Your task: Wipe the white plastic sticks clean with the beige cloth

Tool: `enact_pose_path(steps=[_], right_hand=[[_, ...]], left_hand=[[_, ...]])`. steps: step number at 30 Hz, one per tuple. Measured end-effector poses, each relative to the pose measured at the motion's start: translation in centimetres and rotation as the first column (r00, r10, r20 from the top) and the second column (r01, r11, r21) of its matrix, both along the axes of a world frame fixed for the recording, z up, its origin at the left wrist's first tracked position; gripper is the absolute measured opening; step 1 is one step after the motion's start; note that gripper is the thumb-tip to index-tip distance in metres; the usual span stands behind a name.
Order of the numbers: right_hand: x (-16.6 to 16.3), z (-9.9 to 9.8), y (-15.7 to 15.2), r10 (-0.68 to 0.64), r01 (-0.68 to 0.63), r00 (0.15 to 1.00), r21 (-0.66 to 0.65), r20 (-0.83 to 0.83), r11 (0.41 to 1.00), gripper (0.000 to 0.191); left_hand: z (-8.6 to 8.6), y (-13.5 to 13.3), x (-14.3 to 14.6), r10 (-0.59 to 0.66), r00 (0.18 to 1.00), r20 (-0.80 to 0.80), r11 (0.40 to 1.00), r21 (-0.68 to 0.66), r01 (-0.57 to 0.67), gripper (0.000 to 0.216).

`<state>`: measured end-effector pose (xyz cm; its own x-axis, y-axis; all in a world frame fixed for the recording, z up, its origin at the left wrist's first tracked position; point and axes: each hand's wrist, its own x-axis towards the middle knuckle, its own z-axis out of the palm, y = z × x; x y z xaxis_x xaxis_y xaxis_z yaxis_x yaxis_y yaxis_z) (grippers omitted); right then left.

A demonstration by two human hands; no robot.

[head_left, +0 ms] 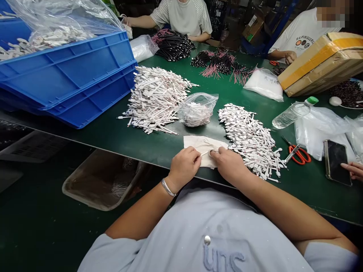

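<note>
A pale cloth [195,141] lies at the front edge of the green table. Over it, my left hand [185,165] is closed in a pinch on a thin white cable piece [204,153], which points toward the other hand. My right hand [230,163] is closed too, its fingertips bent down against the cloth; what they pinch is hidden. Just right of it spreads a pile of short white cable pieces [249,138]. A larger pile of similar pieces [157,96] lies farther back on the left. Between the piles sits a clear plastic bag [197,113] of white pieces.
Stacked blue crates [85,75] stand at the left. To the right are orange-handled scissors [299,155], a bottle [292,113], a phone [337,162] with another person's fingers beside it, and a cardboard box [323,66]. Black cable bundles [172,45] lie farther back, near two people.
</note>
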<state>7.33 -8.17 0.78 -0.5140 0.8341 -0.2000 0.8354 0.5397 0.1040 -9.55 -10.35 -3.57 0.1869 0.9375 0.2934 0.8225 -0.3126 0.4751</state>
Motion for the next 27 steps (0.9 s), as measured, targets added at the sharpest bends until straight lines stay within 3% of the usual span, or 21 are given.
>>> enact_pose_path(steps=[4, 8, 12, 16, 20, 24, 27], right_hand=[[0.09, -0.08, 0.05, 0.059, -0.062, 0.997, -0.053, -0.058, 0.997, 0.030], [0.43, -0.38, 0.21, -0.002, 0.002, 1.000, 0.007, -0.031, 1.000, 0.032], [0.48, -0.54, 0.27, 0.068, -0.071, 0.994, -0.041, -0.089, 0.997, 0.030], [0.41, -0.47, 0.23, 0.002, -0.002, 0.999, -0.011, -0.032, 1.000, 0.032], [0.41, -0.42, 0.15, 0.060, -0.062, 0.996, -0.035, -0.070, 0.997, 0.032], [0.32, -0.49, 0.09, 0.002, -0.003, 1.000, -0.018, -0.030, 1.000, 0.031], [0.30, -0.33, 0.32, 0.046, -0.054, 0.996, -0.106, -0.083, 0.993, 0.032]], left_hand=[[-0.06, 0.03, 0.00, 0.008, 1.000, -0.016, 1.000, -0.004, -0.008, 0.016], [-0.06, 0.01, -0.02, 0.004, 1.000, -0.020, 1.000, 0.000, -0.004, 0.017], [-0.01, -0.03, 0.00, 0.008, 1.000, -0.027, 1.000, 0.003, -0.008, 0.017], [0.05, -0.05, 0.06, 0.007, 1.000, -0.013, 1.000, -0.005, -0.007, 0.016], [0.11, -0.06, 0.09, 0.016, 1.000, -0.008, 1.000, -0.012, -0.016, 0.017], [0.11, -0.09, 0.07, 0.015, 1.000, 0.007, 1.000, -0.019, -0.015, 0.016], [0.05, -0.08, 0.07, 0.019, 1.000, -0.001, 1.000, -0.021, -0.019, 0.017]])
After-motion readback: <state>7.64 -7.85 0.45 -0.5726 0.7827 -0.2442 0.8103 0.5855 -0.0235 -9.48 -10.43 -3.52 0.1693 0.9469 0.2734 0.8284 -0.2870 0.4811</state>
